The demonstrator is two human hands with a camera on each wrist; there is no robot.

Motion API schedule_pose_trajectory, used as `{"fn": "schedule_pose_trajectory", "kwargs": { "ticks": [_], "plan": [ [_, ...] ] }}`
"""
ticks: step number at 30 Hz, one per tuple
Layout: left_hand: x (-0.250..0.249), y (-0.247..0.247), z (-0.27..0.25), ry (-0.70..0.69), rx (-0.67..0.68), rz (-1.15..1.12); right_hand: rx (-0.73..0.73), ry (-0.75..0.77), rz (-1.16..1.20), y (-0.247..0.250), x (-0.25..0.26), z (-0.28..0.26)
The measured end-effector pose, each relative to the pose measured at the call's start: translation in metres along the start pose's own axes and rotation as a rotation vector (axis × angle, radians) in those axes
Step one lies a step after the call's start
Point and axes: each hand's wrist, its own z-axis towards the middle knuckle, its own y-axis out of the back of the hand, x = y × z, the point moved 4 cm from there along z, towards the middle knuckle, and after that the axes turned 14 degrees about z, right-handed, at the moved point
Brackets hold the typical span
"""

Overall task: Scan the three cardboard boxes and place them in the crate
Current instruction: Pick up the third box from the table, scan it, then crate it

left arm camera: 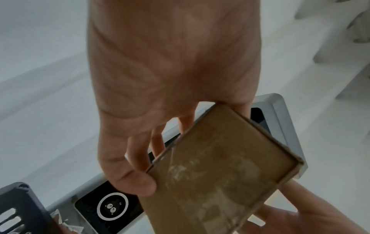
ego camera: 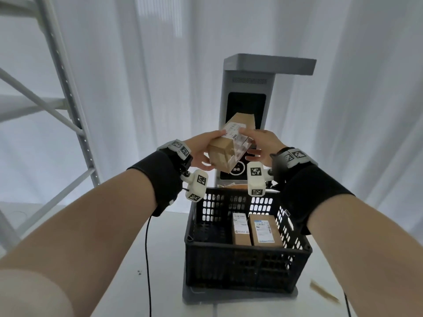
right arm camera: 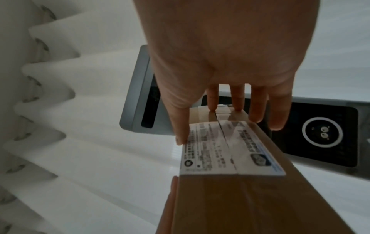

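I hold a brown cardboard box (ego camera: 231, 143) with a white shipping label, tilted, in front of the grey scanner (ego camera: 247, 88) and its black screen. My left hand (ego camera: 212, 152) grips the box's near end, thumb on top and fingers underneath. My right hand (ego camera: 251, 145) pinches its right side, thumb on the label. The left wrist view shows the left hand (left arm camera: 160, 158) at the box's (left arm camera: 220, 174) end. The right wrist view shows the right hand (right arm camera: 210, 110) on the labelled box (right arm camera: 240, 197). Below, the black crate (ego camera: 240, 266) holds two labelled boxes (ego camera: 240, 229) (ego camera: 264, 231) side by side.
The crate stands on a white table (ego camera: 160, 259) close to the scanner's base. A grey metal rack (ego camera: 68, 99) rises at the left. White curtains fill the background. A black cable (ego camera: 147, 248) runs down the table, and a cardboard scrap (ego camera: 322, 291) lies at the lower right.
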Motion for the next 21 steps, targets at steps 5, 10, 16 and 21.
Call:
{"fn": "schedule_pose_trajectory", "kwargs": {
  "ticks": [5,10,16,21],
  "plan": [
    [-0.018,-0.008,-0.002,-0.018,0.113,0.078,-0.079,0.033,-0.041,0.017,0.01,-0.001],
    [-0.034,-0.015,0.0,-0.066,0.216,0.146,-0.042,-0.096,-0.016,0.024,0.004,0.018],
    [-0.043,-0.009,0.011,-0.074,0.161,0.204,-0.149,0.054,-0.104,0.021,0.023,0.009],
    [-0.041,0.008,0.031,-0.109,0.002,0.283,-0.14,0.062,-0.121,0.01,0.028,0.011]
  ]
}}
